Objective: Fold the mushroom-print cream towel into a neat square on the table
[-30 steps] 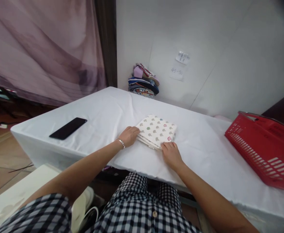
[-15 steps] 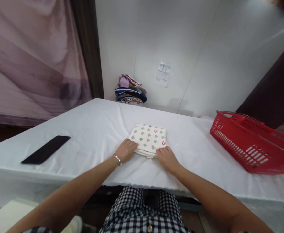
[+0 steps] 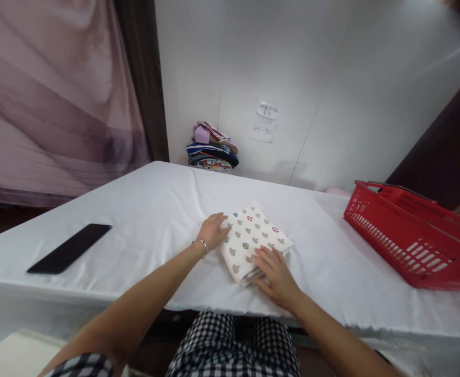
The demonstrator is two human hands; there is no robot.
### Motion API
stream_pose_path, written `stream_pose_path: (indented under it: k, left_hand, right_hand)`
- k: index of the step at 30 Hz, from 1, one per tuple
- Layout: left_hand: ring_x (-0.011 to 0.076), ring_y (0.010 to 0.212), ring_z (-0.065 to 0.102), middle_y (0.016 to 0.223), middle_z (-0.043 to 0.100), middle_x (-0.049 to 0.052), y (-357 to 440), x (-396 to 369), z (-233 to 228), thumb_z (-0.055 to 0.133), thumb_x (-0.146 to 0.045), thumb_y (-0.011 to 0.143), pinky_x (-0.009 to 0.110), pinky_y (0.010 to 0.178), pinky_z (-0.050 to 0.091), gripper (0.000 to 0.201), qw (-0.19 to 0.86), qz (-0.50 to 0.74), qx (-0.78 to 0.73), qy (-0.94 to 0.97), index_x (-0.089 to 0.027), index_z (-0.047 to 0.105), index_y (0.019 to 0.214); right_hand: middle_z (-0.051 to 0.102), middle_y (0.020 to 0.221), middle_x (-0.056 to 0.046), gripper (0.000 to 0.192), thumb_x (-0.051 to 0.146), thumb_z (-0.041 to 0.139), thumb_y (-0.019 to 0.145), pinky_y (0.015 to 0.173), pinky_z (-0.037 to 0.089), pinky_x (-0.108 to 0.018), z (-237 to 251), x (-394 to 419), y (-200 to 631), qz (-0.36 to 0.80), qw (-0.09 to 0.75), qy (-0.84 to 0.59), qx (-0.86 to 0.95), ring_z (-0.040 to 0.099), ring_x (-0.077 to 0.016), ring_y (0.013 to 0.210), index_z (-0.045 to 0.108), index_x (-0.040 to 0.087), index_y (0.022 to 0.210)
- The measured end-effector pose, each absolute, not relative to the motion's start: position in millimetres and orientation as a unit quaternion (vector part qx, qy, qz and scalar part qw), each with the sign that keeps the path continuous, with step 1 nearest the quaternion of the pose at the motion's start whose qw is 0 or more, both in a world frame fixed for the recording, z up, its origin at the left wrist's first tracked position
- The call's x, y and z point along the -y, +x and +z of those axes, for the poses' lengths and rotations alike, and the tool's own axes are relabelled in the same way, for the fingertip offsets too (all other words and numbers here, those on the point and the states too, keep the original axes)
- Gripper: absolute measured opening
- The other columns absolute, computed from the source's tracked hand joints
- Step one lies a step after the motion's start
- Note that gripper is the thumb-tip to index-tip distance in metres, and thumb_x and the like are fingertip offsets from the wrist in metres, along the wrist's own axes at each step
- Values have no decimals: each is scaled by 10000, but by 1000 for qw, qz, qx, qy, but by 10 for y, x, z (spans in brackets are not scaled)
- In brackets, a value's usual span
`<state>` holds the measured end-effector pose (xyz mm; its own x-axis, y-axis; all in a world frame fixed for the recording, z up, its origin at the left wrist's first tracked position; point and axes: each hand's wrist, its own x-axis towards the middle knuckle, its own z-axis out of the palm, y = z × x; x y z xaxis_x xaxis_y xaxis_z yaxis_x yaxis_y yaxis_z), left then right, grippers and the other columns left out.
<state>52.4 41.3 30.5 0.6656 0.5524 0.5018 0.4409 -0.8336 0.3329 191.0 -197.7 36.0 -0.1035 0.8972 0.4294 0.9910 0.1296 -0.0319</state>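
Observation:
A folded white cloth (image 3: 249,233) with grey, red, green and blue motifs lies turned at an angle on the white-covered table. My left hand (image 3: 212,232) rests at the cloth's left edge, fingers stretched out and touching it. On the near right edge, my right hand (image 3: 276,276) has its fingers over the top and its thumb by the front side, with the folded layers between them. What kind of textile it is cannot be made out.
To the right stands a red plastic basket (image 3: 398,238) with a metal handle. A black flat object (image 3: 70,248) lies at the left. Folded clothes (image 3: 212,149) are stacked at the back by the wall, where paper notes (image 3: 264,123) hang. A pink curtain (image 3: 57,94) hangs at left.
The cloth has turned, its near edge now slanting, and has shifted slightly toward me. My left hand has moved up along its left side; my right hand has come lower on the front edge.

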Motion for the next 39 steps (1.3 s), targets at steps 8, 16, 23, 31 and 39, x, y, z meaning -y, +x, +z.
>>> stream_pose_path:
  k: [8,16,23,31,39]
  left_hand:
    - [232,930,604,1061,633,101,583,-760,245,414,-521,809,315,742,477,466,149,181,-383,894,-172,613,1045]
    - [148,879,592,1039,607,26,202,-118,184,500,-489,788,245,748,500,439,315,203,-256,891,-211,555,1124]
    - [220,1131,448,1234,479,97,306,45,166,543,-328,798,391,940,419,405,110,262,-125,951,-209,501,1183]
    - [237,1048,483,1125,552,91,430,38,137,491,-224,809,395,856,454,320,34,240,-127,962,-210,550,1123]
    - [244,1180,436,1225,549,82,511,118,209,454,-119,791,388,940,404,395,-8,260,-175,950,-184,532,1174]
  right_hand:
    - [536,1245,-113,377,367,445,869,1027,235,-455,229,1940,2158,-71,129,-589,795,423,-208,1201,513,179,1189]
    - [589,1187,-64,394,158,388,829,927,387,-435,339,2571,3154,-94,166,-709,678,475,-212,1169,549,239,1179]
    - [561,1214,-92,339,237,449,859,970,323,-420,328,2449,2562,-136,154,-693,691,441,-224,1184,529,184,1184]
    - [535,1238,-114,370,111,415,843,942,291,-390,358,2346,2578,-130,28,-721,680,435,-219,1170,495,169,1199]
    - [558,1214,-106,366,86,374,857,979,265,-387,615,2074,2801,-213,97,-746,624,471,-209,1139,516,156,1187]
